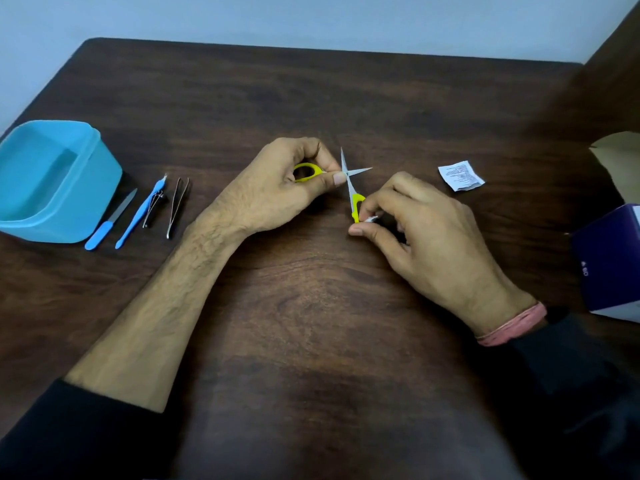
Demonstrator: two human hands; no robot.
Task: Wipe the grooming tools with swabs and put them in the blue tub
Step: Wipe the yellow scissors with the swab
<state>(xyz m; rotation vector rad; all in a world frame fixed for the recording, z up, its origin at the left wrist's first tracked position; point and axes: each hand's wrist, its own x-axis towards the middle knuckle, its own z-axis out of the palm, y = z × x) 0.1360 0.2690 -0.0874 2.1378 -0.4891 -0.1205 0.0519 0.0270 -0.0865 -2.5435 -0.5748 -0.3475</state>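
Small scissors (350, 181) with yellow handles are spread open over the middle of the table. My left hand (277, 188) grips one yellow loop and pinches near the pivot. My right hand (415, 223) pinches the other yellow loop together with a small white swab (371, 219). The blue tub (86, 188) stands at the far left, with nothing seen inside. Beside it lie a blue-handled nail file (110, 221), a blue cuticle tool (140, 211), a nail clipper (154, 208) and steel tweezers (178, 206).
A torn white swab wrapper (460, 175) lies to the right of the scissors. A purple and white box (609, 261) and a cardboard box (620, 157) stand at the right edge. The dark wooden table (311, 323) meets a pale wall at the back.
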